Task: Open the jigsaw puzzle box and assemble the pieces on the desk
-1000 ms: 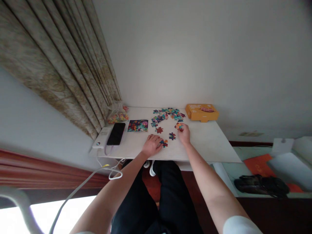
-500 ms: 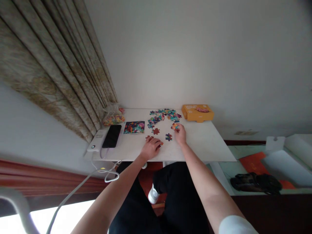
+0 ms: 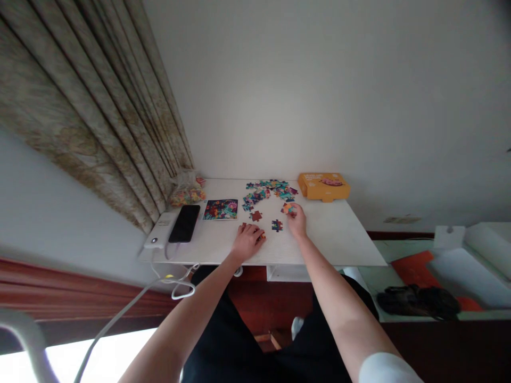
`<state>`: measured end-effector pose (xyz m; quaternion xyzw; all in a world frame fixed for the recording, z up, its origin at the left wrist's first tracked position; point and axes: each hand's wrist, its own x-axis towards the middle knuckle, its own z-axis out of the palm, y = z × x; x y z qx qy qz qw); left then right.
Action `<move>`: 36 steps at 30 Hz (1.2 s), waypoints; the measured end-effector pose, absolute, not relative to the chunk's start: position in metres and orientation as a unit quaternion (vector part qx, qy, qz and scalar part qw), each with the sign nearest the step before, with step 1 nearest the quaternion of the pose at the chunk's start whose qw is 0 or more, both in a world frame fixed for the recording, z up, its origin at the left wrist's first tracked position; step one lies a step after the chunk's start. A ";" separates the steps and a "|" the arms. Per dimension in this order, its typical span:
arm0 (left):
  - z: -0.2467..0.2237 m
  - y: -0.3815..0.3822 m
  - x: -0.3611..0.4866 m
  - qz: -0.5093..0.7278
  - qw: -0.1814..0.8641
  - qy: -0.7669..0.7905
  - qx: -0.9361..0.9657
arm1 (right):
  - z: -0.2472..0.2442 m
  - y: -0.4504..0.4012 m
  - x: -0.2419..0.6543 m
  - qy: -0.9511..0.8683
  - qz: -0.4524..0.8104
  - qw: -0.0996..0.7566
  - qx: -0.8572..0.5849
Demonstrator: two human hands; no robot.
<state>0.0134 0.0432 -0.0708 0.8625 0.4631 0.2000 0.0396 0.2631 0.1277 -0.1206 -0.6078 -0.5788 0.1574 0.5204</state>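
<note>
A patterned curtain (image 3: 115, 101) fills the upper left of the frame, and the white bench (image 3: 333, 236) spans the centre. On its far right corner sits a yellow puzzle box (image 3: 324, 187); a clear plastic bag (image 3: 187, 196) of colourful bits is by the curtain. The smartphone (image 3: 184, 223) lies beside a white device (image 3: 161, 230) at the bench's left end, with the picture card (image 3: 221, 209) just to its right. The jigsaw pile (image 3: 275, 185) curves across the far middle. Right of centre, the right hand (image 3: 297, 220) pinches an orange jigsaw piece (image 3: 286, 208) (its grip pressed together). The left hand (image 3: 246, 243) lies palm down over a partly hidden piece (image 3: 262, 235) (whether it pinches it, I cannot tell). Between the hands are a red-brown piece (image 3: 256, 216) and a dark multicoloured piece (image 3: 277, 225).
</note>
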 end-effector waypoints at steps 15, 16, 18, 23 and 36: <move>-0.073 0.044 0.015 0.193 0.033 0.519 0.832 | -0.102 0.097 0.261 -0.493 0.327 0.606 -0.532; -0.074 0.045 0.015 0.200 0.040 0.520 0.829 | -0.102 0.089 0.258 -0.518 0.355 0.581 -0.518; -0.077 0.047 0.014 0.216 0.063 0.517 0.826 | -0.103 0.070 0.250 -0.566 0.410 0.519 -0.492; -0.083 0.052 0.008 0.237 0.132 0.490 0.829 | -0.109 0.041 0.227 -0.627 0.422 0.445 -0.480; -0.078 0.054 0.007 0.238 0.109 0.548 0.794 | -0.114 0.042 0.195 -0.717 0.237 0.398 -0.520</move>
